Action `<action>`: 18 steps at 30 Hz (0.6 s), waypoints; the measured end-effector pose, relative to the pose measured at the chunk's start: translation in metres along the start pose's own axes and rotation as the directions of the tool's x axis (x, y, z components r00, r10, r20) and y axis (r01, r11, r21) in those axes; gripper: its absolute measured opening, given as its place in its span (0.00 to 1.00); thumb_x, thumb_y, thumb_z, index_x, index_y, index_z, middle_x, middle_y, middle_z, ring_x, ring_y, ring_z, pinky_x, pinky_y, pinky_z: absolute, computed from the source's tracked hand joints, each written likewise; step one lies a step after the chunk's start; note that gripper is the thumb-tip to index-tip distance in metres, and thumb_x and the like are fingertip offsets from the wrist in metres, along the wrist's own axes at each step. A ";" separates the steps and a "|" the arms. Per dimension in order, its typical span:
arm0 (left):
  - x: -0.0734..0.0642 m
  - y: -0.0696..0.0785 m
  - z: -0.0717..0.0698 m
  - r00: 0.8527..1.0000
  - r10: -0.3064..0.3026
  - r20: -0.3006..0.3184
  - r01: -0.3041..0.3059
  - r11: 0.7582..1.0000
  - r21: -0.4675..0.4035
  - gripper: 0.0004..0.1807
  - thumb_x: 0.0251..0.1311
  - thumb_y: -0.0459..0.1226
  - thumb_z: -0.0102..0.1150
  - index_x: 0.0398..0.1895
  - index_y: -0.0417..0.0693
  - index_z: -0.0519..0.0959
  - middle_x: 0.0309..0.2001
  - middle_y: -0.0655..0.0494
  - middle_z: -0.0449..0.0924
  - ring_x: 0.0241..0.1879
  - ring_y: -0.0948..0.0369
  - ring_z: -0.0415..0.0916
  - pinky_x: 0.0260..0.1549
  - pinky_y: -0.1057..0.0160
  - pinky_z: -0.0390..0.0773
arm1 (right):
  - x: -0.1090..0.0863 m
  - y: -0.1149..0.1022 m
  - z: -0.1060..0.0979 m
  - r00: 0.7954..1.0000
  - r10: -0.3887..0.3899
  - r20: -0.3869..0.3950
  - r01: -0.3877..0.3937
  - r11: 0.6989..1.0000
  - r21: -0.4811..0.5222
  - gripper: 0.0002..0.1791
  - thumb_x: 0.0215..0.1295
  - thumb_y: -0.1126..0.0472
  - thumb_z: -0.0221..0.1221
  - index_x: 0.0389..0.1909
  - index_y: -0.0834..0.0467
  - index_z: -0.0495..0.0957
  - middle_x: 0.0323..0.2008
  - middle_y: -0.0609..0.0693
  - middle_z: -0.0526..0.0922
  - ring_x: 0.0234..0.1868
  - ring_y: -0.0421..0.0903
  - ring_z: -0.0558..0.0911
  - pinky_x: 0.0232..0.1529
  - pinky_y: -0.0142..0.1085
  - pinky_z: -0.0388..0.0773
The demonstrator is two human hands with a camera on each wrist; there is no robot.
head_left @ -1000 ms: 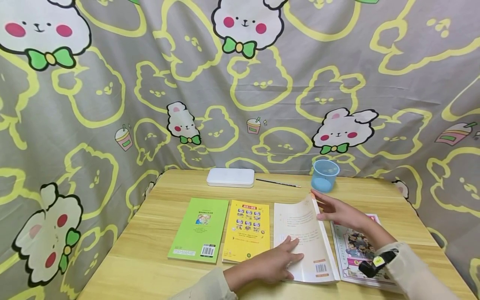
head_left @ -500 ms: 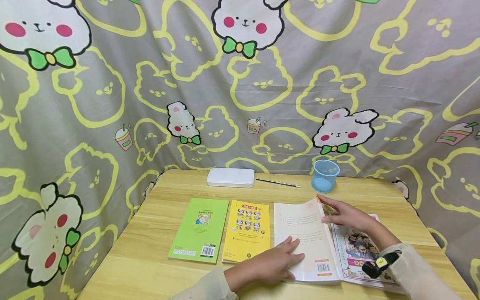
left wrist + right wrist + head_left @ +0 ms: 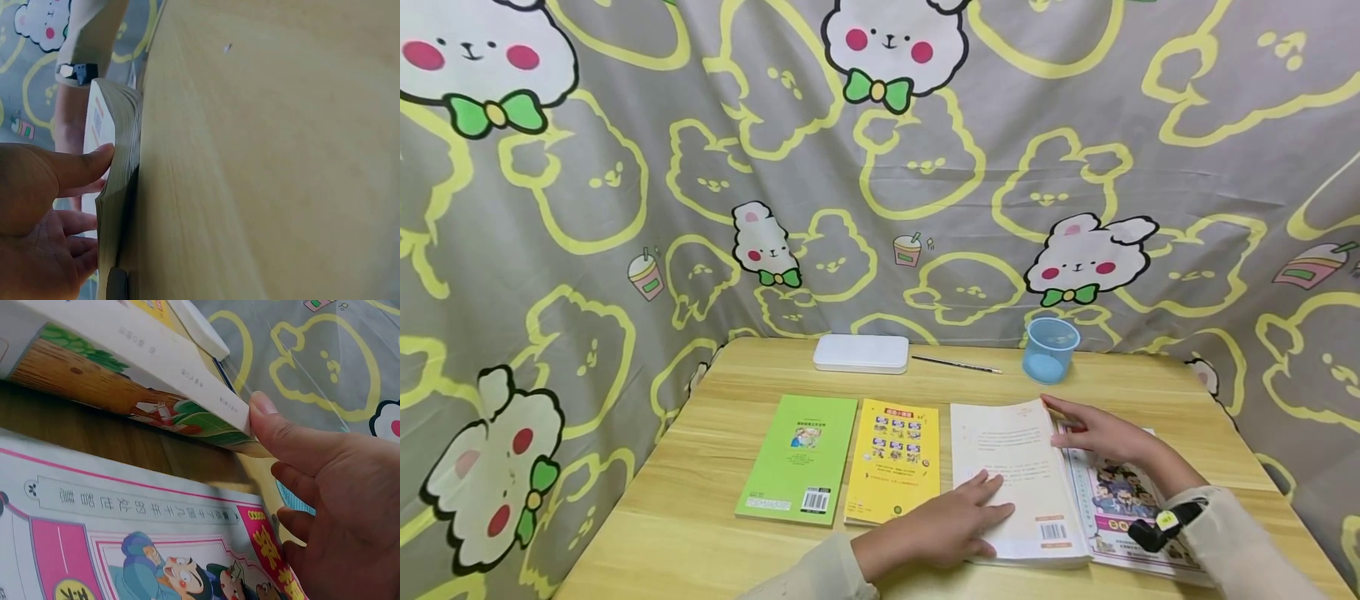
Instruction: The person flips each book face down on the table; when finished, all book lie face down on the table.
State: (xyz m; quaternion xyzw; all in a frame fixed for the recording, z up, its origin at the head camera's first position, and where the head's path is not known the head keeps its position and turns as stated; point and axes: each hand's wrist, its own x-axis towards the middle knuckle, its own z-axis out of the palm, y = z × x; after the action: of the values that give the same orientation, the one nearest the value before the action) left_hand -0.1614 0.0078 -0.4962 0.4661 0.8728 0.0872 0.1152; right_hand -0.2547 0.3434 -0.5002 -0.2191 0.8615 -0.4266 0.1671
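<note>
A thick white paperback book (image 3: 1007, 467) lies back cover up, with a barcode near its bottom edge. My left hand (image 3: 951, 521) rests on its lower left part, fingers spread. In the left wrist view, that hand's thumb (image 3: 87, 165) lies against the edge of the cover, and a dark gap shows under the pages. My right hand (image 3: 1112, 437) holds the book's top right corner, thumb on the spine and index finger at the top edge. The right wrist view shows the spine (image 3: 187, 375) slightly raised, with an illustrated cover (image 3: 125, 403) below it.
A green book (image 3: 797, 458) and a yellow book (image 3: 891, 462) lie to the left. Another illustrated book (image 3: 1123, 492) lies under my right forearm. Behind them are a white case (image 3: 861, 354), a pencil (image 3: 957, 364) and a blue cup (image 3: 1051, 350). A patterned curtain (image 3: 880, 183) hangs behind the table.
My right hand has moved slightly right and down, lowering the spine side of the white book, so its bent cover now lies flatter. The left hand has hardly moved.
</note>
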 end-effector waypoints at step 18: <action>-0.001 -0.009 0.003 1.000 -0.006 -0.001 0.006 1.000 -0.013 0.37 0.67 0.53 0.63 0.78 0.63 0.66 0.82 0.54 0.50 0.82 0.55 0.45 0.76 0.63 0.55 | 0.001 0.002 0.012 0.997 0.062 -0.046 -0.067 0.990 -0.124 0.48 0.67 0.50 0.68 0.77 0.70 0.57 0.75 0.81 0.46 0.74 0.82 0.45 0.69 0.75 0.49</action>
State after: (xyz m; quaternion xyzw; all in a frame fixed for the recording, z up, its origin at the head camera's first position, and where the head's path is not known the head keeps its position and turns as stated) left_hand -0.1669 0.0020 -0.5012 0.4627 0.8737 0.0928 0.1182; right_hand -0.2501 0.3363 -0.5090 -0.1923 0.8965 -0.3704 0.1487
